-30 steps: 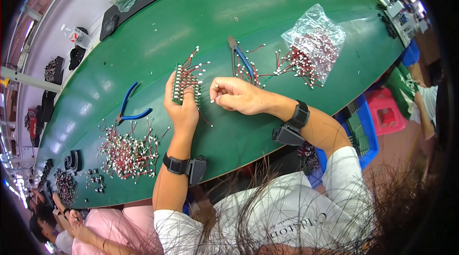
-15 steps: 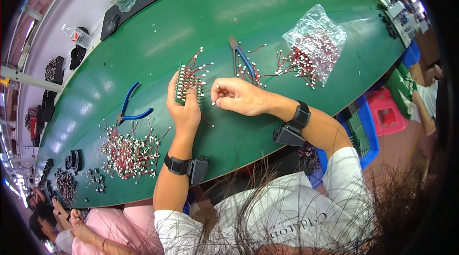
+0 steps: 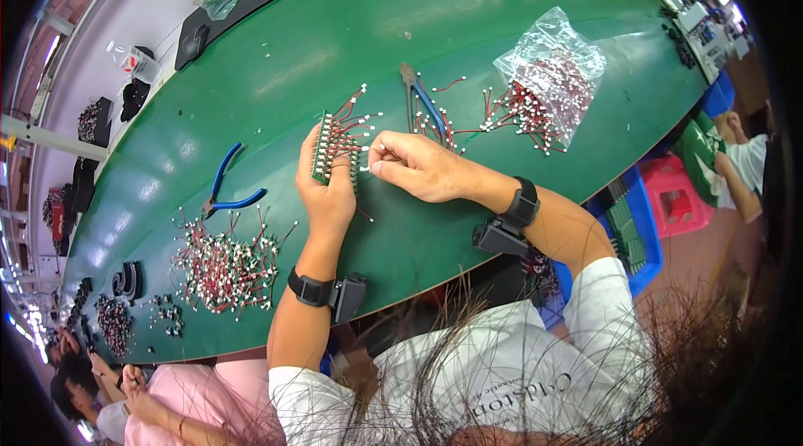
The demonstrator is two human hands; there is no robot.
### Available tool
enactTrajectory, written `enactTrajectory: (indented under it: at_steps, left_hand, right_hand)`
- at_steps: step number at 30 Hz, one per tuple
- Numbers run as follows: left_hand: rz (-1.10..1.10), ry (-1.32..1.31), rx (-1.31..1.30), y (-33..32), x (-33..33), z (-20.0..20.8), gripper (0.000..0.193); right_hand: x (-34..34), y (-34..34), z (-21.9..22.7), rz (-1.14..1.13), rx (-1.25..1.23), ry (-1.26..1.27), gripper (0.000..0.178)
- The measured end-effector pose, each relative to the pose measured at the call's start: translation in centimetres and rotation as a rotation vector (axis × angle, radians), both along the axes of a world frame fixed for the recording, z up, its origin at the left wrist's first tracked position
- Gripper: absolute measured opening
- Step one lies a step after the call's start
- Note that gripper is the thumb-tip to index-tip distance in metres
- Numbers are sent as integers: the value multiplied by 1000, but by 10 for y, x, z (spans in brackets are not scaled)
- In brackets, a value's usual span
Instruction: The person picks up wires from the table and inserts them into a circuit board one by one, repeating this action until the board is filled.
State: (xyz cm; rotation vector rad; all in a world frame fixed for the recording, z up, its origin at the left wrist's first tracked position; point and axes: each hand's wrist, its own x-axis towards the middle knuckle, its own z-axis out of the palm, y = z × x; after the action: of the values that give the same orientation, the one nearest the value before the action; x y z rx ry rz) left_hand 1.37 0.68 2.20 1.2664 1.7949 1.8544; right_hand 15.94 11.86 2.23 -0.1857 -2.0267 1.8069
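Observation:
My left hand (image 3: 329, 195) is closed round a green circuit board (image 3: 323, 149) held up over the table. Rows of small white connectors line the board, and short red and black wires (image 3: 353, 122) with white plugs stick out from it to the right. My right hand (image 3: 418, 168) is beside the board, thumb and forefinger pinched together. Tiny white bits show at those fingertips, too small to make out. Past my right hand lie blue-handled pliers (image 3: 429, 103) among loose wires. A second pair of blue-handled pliers (image 3: 226, 183) lies left of my left hand.
A clear plastic bag (image 3: 556, 70) spills plugged wires at the right. Another heap of wires (image 3: 230, 266) lies near left, beside piles of small black parts (image 3: 115, 321). A blue crate (image 3: 642, 258) with green boards stands off the table's right edge, by a pink stool (image 3: 676, 195). Co-workers sit on both sides.
My left hand and the board have shifted slightly to the right, nearer my right fingertips. My right hand stays almost in place, its pinched fingers now at the wire ends.

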Motion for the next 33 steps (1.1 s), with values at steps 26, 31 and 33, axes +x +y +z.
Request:
enactTrajectory:
  at_steps: [26, 31, 33]
  left_hand:
    - [-128, 188, -30, -2, 16, -8, 43]
    - [-120, 242, -11, -1, 18, -7, 42]
    - [-118, 222, -14, 0, 17, -8, 42]
  right_hand:
    - [0, -5, 6, -441, 193, 186, 19]
    - [-5, -3, -7, -463, 218, 248, 19]
    - [-5, -3, -5, -461, 207, 261, 19]
